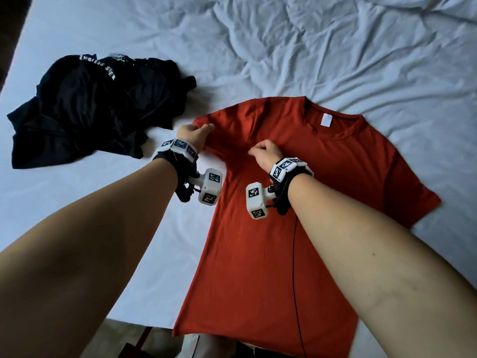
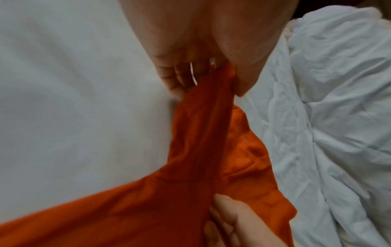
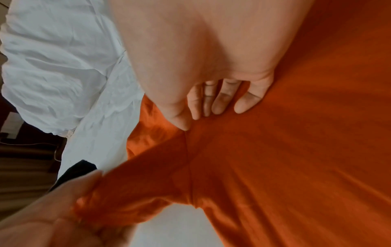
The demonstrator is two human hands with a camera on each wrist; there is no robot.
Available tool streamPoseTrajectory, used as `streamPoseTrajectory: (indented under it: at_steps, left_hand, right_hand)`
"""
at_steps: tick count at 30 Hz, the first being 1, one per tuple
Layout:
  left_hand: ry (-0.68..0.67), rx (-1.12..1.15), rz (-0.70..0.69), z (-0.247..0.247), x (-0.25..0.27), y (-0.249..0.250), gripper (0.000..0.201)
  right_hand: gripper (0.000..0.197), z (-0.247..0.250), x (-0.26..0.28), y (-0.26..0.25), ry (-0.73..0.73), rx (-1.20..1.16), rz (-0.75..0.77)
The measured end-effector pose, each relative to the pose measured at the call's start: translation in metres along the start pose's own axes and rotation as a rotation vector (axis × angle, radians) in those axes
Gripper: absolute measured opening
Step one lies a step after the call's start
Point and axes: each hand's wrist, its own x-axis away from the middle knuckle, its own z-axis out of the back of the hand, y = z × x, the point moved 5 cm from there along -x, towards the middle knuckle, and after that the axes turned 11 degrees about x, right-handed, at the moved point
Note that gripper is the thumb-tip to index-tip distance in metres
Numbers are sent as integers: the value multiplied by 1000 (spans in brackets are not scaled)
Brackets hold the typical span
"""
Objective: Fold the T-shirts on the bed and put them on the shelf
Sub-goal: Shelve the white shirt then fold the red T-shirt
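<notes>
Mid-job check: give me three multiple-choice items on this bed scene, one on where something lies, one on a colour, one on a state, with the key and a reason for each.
1. Where does the black shirt lie relative to the red shirt?
A. On top of it
B. To its left on the bed
C. Under it

2. What colour is the neck label of the red shirt?
A. White
B. Black
C. Yellow

3. What is the left hand doing?
A. Resting flat on the sheet
B. Holding the black shirt
C. Gripping the red shirt's sleeve

Key: 1 B, the head view shows the black shirt crumpled apart at left. 2 A, a white tag sits inside the collar. 3 C, the left wrist view shows the fingers curled on red cloth, while the right hand pinches the shirt near the armpit.
</notes>
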Motion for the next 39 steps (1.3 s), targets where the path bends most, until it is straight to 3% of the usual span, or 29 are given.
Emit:
streamPoseTrajectory:
  at_steps: [3,5,8,11,16,18,22,27,29,31,35,39]
  left_hand:
    - [-14,171,-85,-4,2,8,16]
    - [-48,265,-57,-9,8,12,12]
    - [-119,286,47,-16,18,12,46]
    - [-218,145,-39,-17,27,13,63]
    - [-235,21,-19,-2,20,-7,93]
    - [-204,86,27,5,22,-8,90]
    - [-162,234,103,14,27,-13,77]
    - [-30,81,-9,24,24,-14,70]
    - [111,-1,-58,34,24,-10,60]
    - [194,-59,-13,42,22,-10,52]
    - [150,-71,117,41,-17,-30,75]
    - [43,-132,185,32,-21,-27,58]
  right_hand:
    - [15,-2,-2,1,3,5,3]
    - [15,-2,-3,1,4,21,5]
    - [19,-2,-2,-2,4,59,14]
    - [23,0,1,-5,71,102,49]
    - [39,4,19,-25,289,150,365]
    - [54,-3,22,-32,243,275,444]
    - [79,-13,21,-35,204,473,436]
    - [88,-21,21,-39,195,603,399]
    - [90,-22,20,-39,161,582,372]
    - [89,-20,17,-38,129,515,347]
    - [74,-7,10,-34,125,138,286]
    - [63,1,0,-25,144,-107,157]
